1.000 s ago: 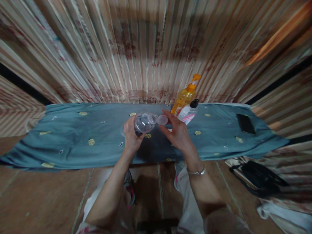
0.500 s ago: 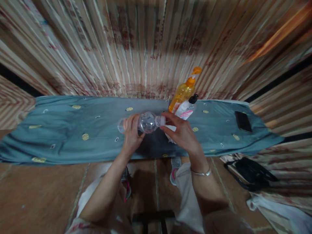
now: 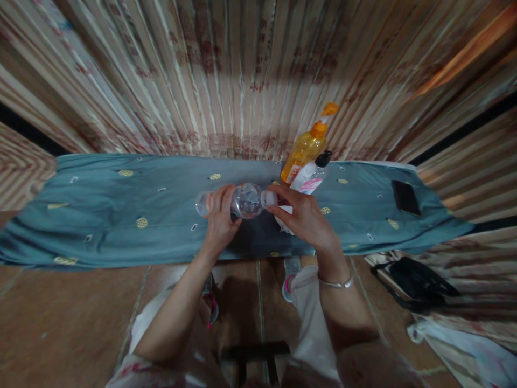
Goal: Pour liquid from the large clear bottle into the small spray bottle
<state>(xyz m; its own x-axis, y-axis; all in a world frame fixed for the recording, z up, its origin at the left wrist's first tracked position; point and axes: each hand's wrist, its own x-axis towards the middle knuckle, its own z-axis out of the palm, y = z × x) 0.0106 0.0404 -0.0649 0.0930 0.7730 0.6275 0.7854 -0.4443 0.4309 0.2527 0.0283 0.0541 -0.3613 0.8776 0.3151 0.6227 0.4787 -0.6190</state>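
Observation:
A clear plastic bottle (image 3: 247, 200) lies sideways in the air over the cloth, its neck pointing right. Wrapped round its body is my left hand (image 3: 221, 211), closed. My right hand (image 3: 302, 213) pinches the whitish bottle cap (image 3: 269, 199) at the neck between thumb and fingers; the cap appears to be on the neck. Just behind my right hand stand a yellow pump bottle (image 3: 304, 153) with an orange top and a clear bottle (image 3: 314, 175) with a black top and pink label. Something white (image 3: 284, 221), partly hidden, shows under my right hand.
A blue-green cloth (image 3: 105, 210) with pineapple prints covers the table. A black phone-like object (image 3: 406, 197) lies at its right end. Pleated curtains (image 3: 242, 81) hang behind. On the floor at right is a black bag (image 3: 420, 280); a dark stool or stand (image 3: 255, 351) shows below.
Both hands keep their hold on the bottle and cap. The cap and right hand have shifted very slightly right. The view has tilted a little.

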